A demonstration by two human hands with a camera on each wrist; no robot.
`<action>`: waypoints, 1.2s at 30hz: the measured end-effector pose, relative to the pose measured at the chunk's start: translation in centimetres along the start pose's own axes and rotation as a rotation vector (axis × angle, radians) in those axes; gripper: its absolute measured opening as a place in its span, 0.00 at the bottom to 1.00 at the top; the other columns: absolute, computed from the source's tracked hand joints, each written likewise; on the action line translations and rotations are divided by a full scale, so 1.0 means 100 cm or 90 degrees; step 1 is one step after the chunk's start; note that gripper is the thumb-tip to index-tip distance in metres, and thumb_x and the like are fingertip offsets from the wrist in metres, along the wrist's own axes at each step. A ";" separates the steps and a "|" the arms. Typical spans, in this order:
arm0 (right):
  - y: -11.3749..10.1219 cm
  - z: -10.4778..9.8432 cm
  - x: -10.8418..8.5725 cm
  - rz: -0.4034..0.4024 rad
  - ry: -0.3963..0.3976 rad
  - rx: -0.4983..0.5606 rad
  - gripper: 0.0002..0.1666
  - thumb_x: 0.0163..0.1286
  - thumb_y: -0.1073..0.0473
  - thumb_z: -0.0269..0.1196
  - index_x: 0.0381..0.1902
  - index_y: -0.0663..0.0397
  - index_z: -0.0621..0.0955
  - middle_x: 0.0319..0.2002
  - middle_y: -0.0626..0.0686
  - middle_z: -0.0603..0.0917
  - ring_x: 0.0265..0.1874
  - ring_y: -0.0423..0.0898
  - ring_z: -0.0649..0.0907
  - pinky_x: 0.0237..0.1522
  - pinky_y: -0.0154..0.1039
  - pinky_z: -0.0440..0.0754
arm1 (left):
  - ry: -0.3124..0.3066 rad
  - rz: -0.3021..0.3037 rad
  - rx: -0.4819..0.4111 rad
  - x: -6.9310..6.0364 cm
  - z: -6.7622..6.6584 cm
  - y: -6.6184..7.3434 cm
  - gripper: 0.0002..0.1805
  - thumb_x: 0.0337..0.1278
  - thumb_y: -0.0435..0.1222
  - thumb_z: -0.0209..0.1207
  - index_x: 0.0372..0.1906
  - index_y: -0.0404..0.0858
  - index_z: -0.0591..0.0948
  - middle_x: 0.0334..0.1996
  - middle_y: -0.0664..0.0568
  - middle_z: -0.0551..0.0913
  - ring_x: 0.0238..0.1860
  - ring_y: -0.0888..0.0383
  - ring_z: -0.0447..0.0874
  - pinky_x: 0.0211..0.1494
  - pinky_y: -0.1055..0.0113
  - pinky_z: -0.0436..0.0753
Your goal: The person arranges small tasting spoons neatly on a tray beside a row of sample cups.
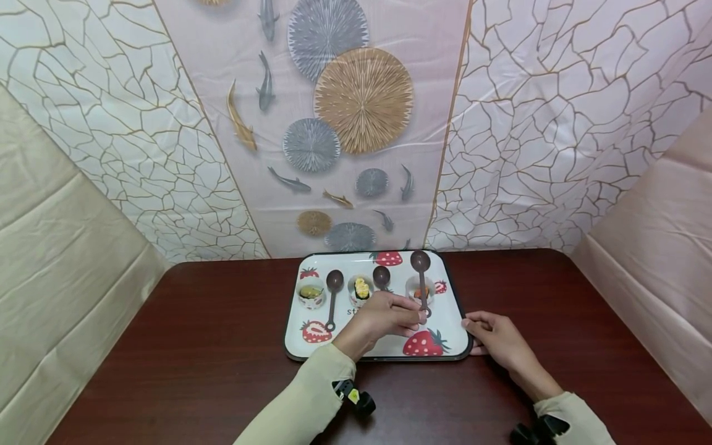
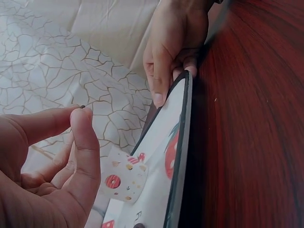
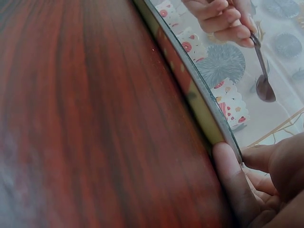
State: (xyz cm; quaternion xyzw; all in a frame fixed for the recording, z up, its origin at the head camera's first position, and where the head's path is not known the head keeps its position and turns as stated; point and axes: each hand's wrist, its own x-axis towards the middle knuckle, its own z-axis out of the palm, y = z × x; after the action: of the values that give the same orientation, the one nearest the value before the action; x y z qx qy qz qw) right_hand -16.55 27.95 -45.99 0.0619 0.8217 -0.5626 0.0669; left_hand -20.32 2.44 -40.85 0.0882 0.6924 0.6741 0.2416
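Note:
My left hand [image 1: 384, 318] pinches the handle end of a dark brown spoon [image 1: 421, 262] between thumb and finger. In the right wrist view this spoon [image 3: 266, 89] is held up off the tray, bowl away from the hand. My right hand [image 1: 499, 340] grips the right rim of a white strawberry-print tray [image 1: 384, 340] near its front corner. Below the raised spoon stands a paper cup [image 1: 411, 289] with orange food, partly hidden by the handle. The left wrist view shows a patterned paper cup [image 2: 126, 175] beyond my left fingers; most of the spoon is hidden there.
On the tray are a cup with greenish food [image 1: 310, 293], a cup with yellow food [image 1: 361, 289], a brown spoon [image 1: 334, 290] lying between them, and another brown spoon bowl [image 1: 381, 276]. The tray sits on a dark red wooden table [image 1: 222, 334], against a patterned cloth [image 1: 356, 185].

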 end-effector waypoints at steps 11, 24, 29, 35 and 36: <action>0.002 0.000 0.001 0.000 0.000 0.003 0.28 0.83 0.59 0.58 0.67 0.79 0.72 0.40 0.55 0.85 0.27 0.42 0.86 0.32 0.39 0.92 | -0.008 0.000 -0.041 0.010 0.014 -0.004 0.08 0.66 0.28 0.69 0.47 0.29 0.87 0.35 0.42 0.92 0.28 0.63 0.88 0.35 0.71 0.91; 0.001 -0.001 0.000 -0.007 -0.006 0.007 0.27 0.83 0.59 0.59 0.66 0.80 0.73 0.38 0.52 0.86 0.27 0.42 0.85 0.31 0.38 0.91 | 0.007 -0.013 -0.068 0.017 0.026 -0.012 0.07 0.68 0.28 0.66 0.47 0.29 0.86 0.39 0.40 0.92 0.30 0.62 0.90 0.38 0.69 0.92; 0.000 -0.001 0.000 -0.009 -0.007 0.010 0.28 0.83 0.59 0.59 0.67 0.80 0.72 0.38 0.52 0.86 0.27 0.42 0.85 0.32 0.38 0.91 | 0.018 -0.027 -0.060 0.022 0.032 -0.014 0.06 0.67 0.29 0.68 0.46 0.31 0.87 0.38 0.42 0.92 0.32 0.61 0.91 0.40 0.67 0.92; 0.000 -0.001 0.000 -0.014 -0.009 0.010 0.27 0.83 0.60 0.59 0.66 0.80 0.73 0.39 0.53 0.87 0.27 0.42 0.85 0.32 0.39 0.92 | 0.039 -0.034 -0.075 0.027 0.039 -0.015 0.05 0.66 0.27 0.68 0.45 0.31 0.87 0.37 0.42 0.92 0.32 0.60 0.91 0.40 0.65 0.93; 0.000 -0.001 0.000 -0.014 -0.010 0.011 0.27 0.83 0.60 0.58 0.66 0.80 0.73 0.40 0.53 0.87 0.27 0.42 0.86 0.32 0.39 0.92 | 0.043 -0.034 -0.078 0.028 0.040 -0.015 0.05 0.66 0.27 0.68 0.45 0.30 0.87 0.37 0.42 0.92 0.32 0.60 0.91 0.40 0.65 0.93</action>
State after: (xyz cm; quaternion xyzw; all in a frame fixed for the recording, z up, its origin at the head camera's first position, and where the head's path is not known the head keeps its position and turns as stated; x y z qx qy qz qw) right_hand -16.57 28.02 -46.00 0.0489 0.8169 -0.5708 0.0663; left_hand -20.63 7.12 -42.85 0.0317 0.6598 0.7111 0.2409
